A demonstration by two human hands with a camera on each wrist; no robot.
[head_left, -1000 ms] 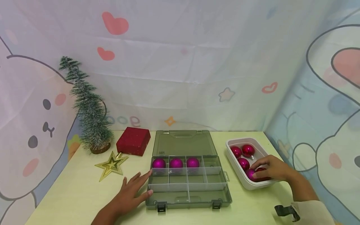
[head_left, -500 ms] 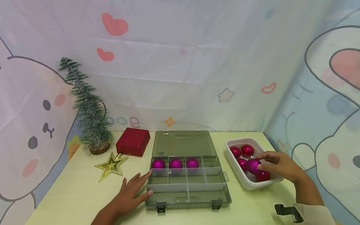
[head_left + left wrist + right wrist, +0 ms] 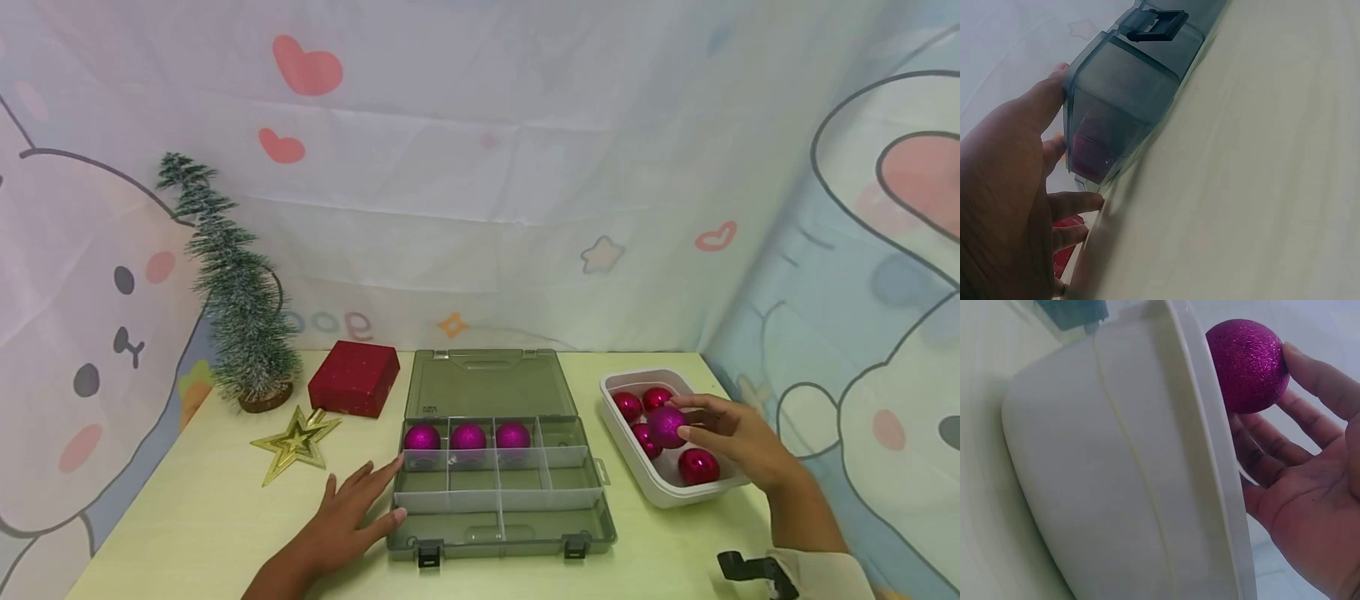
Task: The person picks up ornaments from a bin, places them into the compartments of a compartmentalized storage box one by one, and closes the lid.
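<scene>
My right hand [image 3: 738, 437] pinches a glittery purple bauble [image 3: 666, 427] between thumb and fingers, over the white tub [image 3: 660, 493]. The right wrist view shows this purple bauble [image 3: 1249, 365] at the fingertips, above the tub's rim. Inside the tub lie several shiny red baubles [image 3: 699, 466]. My left hand [image 3: 341, 517] rests with spread fingers against the left side of the divided plastic case [image 3: 502, 546]. In the left wrist view its fingertips touch the case's side wall [image 3: 1119, 87]. Three glittery purple baubles [image 3: 468, 437] sit in the back row, one per compartment, from the left.
The case's lid [image 3: 491, 383] lies open toward the back wall. On the left stand a small frosted Christmas tree [image 3: 247, 325] and a dark red box [image 3: 355, 378]. A gold star [image 3: 297, 443] lies in front of them. Printed fabric hangs behind the table [image 3: 187, 533].
My right hand has lifted the purple bauble from among the red ones and moved it slightly up and toward the back of the tub. The left hand has stayed against the case.
</scene>
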